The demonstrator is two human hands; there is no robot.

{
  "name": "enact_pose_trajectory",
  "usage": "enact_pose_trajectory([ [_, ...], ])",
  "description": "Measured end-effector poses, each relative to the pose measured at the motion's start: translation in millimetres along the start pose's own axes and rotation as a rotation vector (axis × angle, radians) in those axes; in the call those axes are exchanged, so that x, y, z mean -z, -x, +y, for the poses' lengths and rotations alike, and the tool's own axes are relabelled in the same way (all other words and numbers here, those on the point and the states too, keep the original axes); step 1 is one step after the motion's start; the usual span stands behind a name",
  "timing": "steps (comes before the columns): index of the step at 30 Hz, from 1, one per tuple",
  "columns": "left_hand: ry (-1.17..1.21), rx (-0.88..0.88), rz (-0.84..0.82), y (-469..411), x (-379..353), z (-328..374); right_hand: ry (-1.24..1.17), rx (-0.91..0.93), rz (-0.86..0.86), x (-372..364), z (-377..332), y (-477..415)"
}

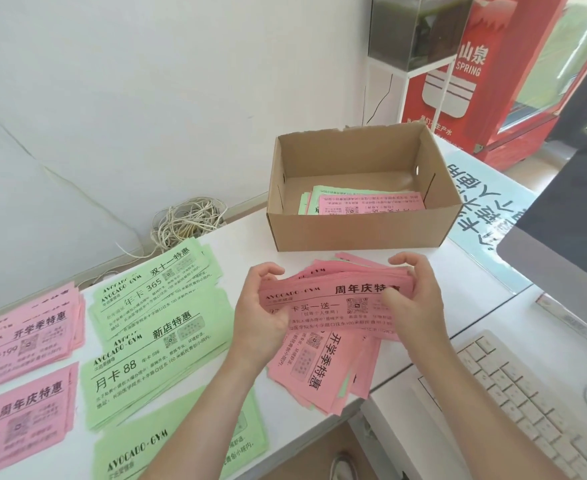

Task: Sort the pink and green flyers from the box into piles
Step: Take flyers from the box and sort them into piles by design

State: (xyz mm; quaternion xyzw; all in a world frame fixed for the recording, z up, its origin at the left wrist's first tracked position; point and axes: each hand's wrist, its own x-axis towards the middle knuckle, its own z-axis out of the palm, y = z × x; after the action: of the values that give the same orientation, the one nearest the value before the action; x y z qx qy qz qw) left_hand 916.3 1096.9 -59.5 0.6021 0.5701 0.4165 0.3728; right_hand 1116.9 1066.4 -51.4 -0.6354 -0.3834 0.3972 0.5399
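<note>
Gripping the pink stack (361, 276) at both ends with curled fingers (404, 259), left hand (261, 310) and right hand (415, 303) should peel one flyer (319, 306) and match it to the lower-left piles (146, 368).

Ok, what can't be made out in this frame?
Head view only:
- The flyers left in the box: its near wall hides most, so no count.
- Loose heap under the held stack: stack, left hand, right hand cover it.
- Left pink piles: cut off by the frame edge.
- Bottom green pile: forearm and edge cut it.
- Small print: too small.
</note>
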Motion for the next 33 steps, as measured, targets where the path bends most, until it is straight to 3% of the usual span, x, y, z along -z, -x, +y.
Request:
enact_pose_trajectory([
  [4,-0.145,-0.112,-0.025,-0.5,-0.3,-2.2,0.173,0.028,0.022,-0.7,2.1,-0.7],
  [9,-0.27,-0.115,-0.03,3.2,0.8,-12.1,0.48,0.16,0.019,0.6,11.9,1.2],
  [13,-0.278,-0.217,-0.052,8.4,16.5,-6.7,0.536,0.281,0.02,2.2,12.0,8.7],
  [16,-0.258,-0.28,0.033,14.7,42.5,7.9,0.458,0.373,0.061,-7.4,-7.2,14.2],
  [19,-0.037,-0.141,0.131,21.9,80.3,23.7,0.312,0.309,-0.016,-32.1,-35.1,22.3],
  [22,0.237,0.075,0.098,31.7,120.5,26.4,0.286,0.226,-0.153,-61.0,-51.2,31.9],
  [28,0.224,0.194,0.214,52.6,192.7,-4.3,0.213,-0.058,-0.524,-109.5,-67.4,58.1],
  [31,0.241,0.228,0.162,62.9,215.0,-20.1,0.328,-0.029,-0.502,-124.2,-63.7,73.8],
  [33,0.083,0.204,0.132,70.5,225.0,-31.5,0.381,-0.023,-0.449,-130.7,-58.9,84.4],
])
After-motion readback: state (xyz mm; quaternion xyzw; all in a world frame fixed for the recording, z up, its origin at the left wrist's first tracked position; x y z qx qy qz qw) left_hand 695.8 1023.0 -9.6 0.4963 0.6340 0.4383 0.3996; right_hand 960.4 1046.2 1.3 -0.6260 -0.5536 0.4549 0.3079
